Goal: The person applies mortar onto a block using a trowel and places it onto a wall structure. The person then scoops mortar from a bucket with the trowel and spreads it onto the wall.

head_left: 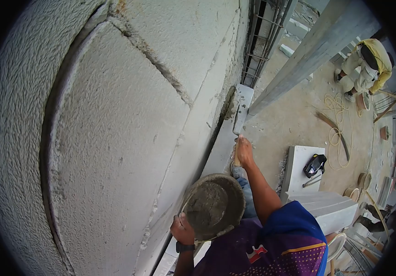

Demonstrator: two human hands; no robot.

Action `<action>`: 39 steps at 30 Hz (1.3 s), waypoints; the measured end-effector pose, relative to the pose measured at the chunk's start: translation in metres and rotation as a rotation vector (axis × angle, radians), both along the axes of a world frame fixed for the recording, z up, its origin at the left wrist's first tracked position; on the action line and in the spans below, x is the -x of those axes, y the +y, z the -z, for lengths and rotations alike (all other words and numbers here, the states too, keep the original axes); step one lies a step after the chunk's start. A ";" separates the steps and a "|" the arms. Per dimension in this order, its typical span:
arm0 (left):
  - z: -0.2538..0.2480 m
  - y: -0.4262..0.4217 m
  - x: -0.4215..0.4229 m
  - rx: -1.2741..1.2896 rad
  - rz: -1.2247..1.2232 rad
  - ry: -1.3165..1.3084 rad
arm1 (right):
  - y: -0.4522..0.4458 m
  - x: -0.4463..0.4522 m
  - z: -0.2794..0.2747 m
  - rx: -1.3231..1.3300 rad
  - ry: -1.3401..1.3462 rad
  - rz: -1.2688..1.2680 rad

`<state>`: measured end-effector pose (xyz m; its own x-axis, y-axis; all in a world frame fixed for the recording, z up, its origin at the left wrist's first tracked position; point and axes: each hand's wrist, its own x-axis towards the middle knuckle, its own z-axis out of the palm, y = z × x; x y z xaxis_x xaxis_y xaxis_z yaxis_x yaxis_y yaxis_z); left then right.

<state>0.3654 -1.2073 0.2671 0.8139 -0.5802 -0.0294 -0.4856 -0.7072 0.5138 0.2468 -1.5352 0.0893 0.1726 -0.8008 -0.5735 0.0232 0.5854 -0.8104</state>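
My left hand (182, 228), with a dark watch at the wrist, is closed on the rim of a round mortar-caked bucket (238, 198) held against my body. Wet grey mortar (207, 202) lies in the bottom of it. My right arm reaches forward, and my right hand (244, 151) is closed round the handle of a trowel (242, 110). Specks of mortar dot the trowel's long flat blade. Beside the blade, a lump of mortar (229, 102) sits at the edge of the pale wall (129, 124). The fingers of my right hand are partly hidden.
A concrete post (308, 50) slants up beyond the trowel, near a steel rebar cage (262, 41). A pale block (294, 170) carries a dark power tool (315, 165). Coiled hose (338, 133) lies on the floor. A co-worker in yellow (375, 60) bends over a bucket (363, 102).
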 end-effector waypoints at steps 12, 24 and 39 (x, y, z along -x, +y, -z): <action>0.010 0.012 0.001 0.027 0.053 -0.041 | 0.001 -0.050 0.016 -0.188 -0.208 0.051; 0.002 0.007 0.000 0.042 -0.013 0.013 | 0.025 0.022 -0.032 0.162 0.118 -0.217; 0.014 0.022 0.000 0.095 -0.031 0.008 | 0.144 0.135 -0.191 0.661 0.689 -0.995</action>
<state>0.3654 -1.1856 0.2533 0.8313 -0.5556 0.0179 -0.4601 -0.6696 0.5830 0.1115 -1.3908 0.2799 0.6669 -0.6626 -0.3409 -0.6899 -0.3761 -0.6185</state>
